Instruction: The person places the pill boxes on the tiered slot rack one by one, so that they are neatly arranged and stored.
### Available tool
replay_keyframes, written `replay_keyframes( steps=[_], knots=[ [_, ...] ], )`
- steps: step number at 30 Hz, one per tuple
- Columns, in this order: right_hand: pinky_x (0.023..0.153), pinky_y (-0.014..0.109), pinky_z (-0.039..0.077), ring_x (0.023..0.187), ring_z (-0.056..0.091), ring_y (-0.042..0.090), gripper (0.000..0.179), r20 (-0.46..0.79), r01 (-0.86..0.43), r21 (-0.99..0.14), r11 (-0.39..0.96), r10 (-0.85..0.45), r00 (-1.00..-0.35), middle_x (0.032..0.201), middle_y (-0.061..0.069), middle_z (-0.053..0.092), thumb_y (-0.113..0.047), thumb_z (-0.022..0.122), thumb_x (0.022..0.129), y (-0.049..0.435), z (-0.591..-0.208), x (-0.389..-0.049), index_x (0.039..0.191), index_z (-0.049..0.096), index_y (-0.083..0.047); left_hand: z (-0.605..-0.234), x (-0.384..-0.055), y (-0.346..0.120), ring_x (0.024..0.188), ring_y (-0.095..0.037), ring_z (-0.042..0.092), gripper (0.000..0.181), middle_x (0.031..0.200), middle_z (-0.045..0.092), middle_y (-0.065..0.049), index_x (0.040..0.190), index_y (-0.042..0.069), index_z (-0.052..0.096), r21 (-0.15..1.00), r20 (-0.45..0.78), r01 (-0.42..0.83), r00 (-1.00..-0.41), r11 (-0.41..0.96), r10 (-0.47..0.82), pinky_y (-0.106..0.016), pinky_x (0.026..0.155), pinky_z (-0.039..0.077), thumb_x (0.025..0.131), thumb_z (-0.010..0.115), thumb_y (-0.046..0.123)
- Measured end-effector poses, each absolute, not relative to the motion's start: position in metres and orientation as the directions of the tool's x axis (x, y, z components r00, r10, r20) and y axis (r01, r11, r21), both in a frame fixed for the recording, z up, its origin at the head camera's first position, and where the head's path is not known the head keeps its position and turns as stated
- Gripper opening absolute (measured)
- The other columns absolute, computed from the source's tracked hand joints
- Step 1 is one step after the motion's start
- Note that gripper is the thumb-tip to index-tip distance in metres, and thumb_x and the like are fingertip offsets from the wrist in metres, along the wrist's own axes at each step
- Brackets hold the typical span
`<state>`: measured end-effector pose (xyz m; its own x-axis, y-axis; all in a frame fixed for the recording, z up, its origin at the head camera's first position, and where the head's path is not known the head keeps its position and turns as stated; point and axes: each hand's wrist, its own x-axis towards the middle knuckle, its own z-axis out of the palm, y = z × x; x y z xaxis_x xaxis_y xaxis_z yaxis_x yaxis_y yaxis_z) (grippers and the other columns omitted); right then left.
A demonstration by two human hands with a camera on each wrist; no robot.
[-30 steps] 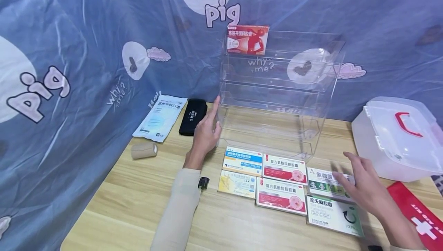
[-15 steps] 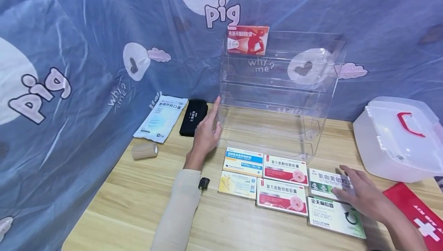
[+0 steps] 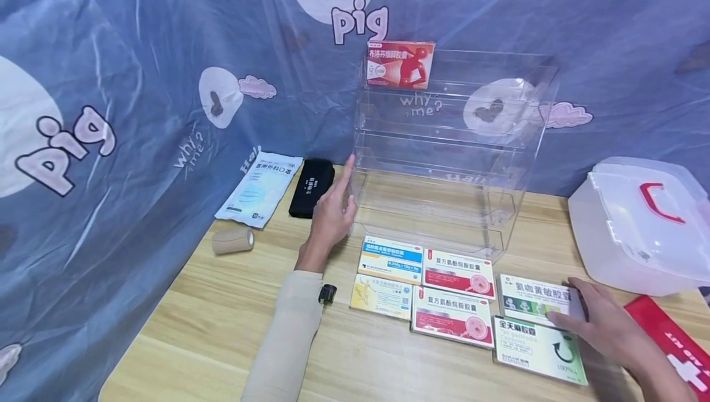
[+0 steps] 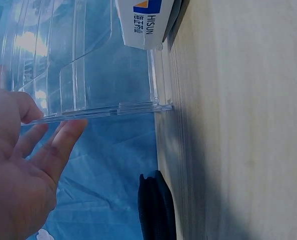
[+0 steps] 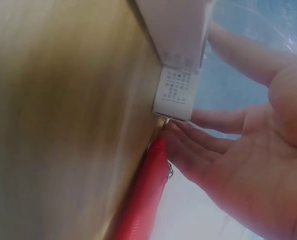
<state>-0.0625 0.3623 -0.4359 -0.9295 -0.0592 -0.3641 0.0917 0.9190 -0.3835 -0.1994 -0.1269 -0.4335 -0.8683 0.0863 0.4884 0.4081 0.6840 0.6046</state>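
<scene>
My left hand (image 3: 331,217) pinches the left side wall of a clear acrylic display rack (image 3: 444,138). In the left wrist view the thumb is on one face of that wall and the fingers are on the other. At the right, my right hand (image 3: 610,325) holds a white-and-green medicine box (image 3: 529,300) by its right end, thumb at the near edge and fingers at the far edge. Just in front lies another green-and-white medicine box (image 3: 535,351). Two red-and-white boxes (image 3: 452,315), a blue-and-orange box (image 3: 390,260) and a yellow box (image 3: 381,295) lie to the left.
A red medicine box (image 3: 400,65) stands on the rack's top tier. Left of the rack are a mask packet (image 3: 259,189), a black pouch (image 3: 312,188) and a tan bandage roll (image 3: 233,241). A white lidded case (image 3: 638,223) and red first-aid pouch (image 3: 665,340) stand right.
My right hand has come down onto the white-and-green box and taken hold of its right end. That box has shifted slightly right. The left hand stays on the rack.
</scene>
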Motion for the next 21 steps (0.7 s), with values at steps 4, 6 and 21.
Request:
replay_keyframes(
  steps=[4, 6, 21],
  knots=[
    [0.105, 0.082, 0.033, 0.129, 0.032, 0.066, 0.114, -0.374, 0.107, -0.370, 0.923, -0.043, -0.926, 0.145, 0.051, 0.029, -0.055, 0.076, 0.095, 0.3635, -0.4369, -0.0626, 0.158, 0.020, 0.023, -0.4329, -0.1997, -0.1261, 0.050, -0.013, 0.040, 0.086, 0.168, 0.048, -0.011, 0.173, 0.028, 0.025, 0.604, 0.490, 0.410, -0.867, 0.683, 0.087, -0.034, 0.055, 0.049, 0.100, 0.061, -0.002],
    [0.105, 0.081, 0.035, 0.126, 0.035, 0.064, 0.114, -0.366, 0.103, -0.357, 0.928, -0.038, -0.930, 0.144, 0.050, 0.032, -0.055, 0.078, 0.093, 0.3637, -0.4378, -0.0628, 0.157, 0.024, 0.023, -0.4329, -0.1995, -0.1258, 0.050, -0.013, 0.040, 0.086, 0.168, 0.048, -0.011, 0.173, 0.028, 0.025, 0.606, 0.488, 0.408, -0.869, 0.683, 0.085, -0.033, 0.055, 0.048, 0.101, 0.061, -0.001],
    [0.100, 0.078, 0.042, 0.118, 0.048, 0.061, 0.106, -0.289, 0.072, -0.348, 0.935, -0.034, -0.957, 0.138, 0.050, 0.043, -0.051, 0.084, 0.089, 0.3654, -0.4423, -0.0625, 0.151, 0.037, 0.021, -0.4324, -0.1984, -0.1253, 0.048, -0.012, 0.039, 0.087, 0.169, 0.046, -0.011, 0.173, 0.027, 0.024, 0.610, 0.486, 0.409, -0.870, 0.679, 0.087, -0.030, 0.052, 0.046, 0.100, 0.061, -0.002]
  ],
)
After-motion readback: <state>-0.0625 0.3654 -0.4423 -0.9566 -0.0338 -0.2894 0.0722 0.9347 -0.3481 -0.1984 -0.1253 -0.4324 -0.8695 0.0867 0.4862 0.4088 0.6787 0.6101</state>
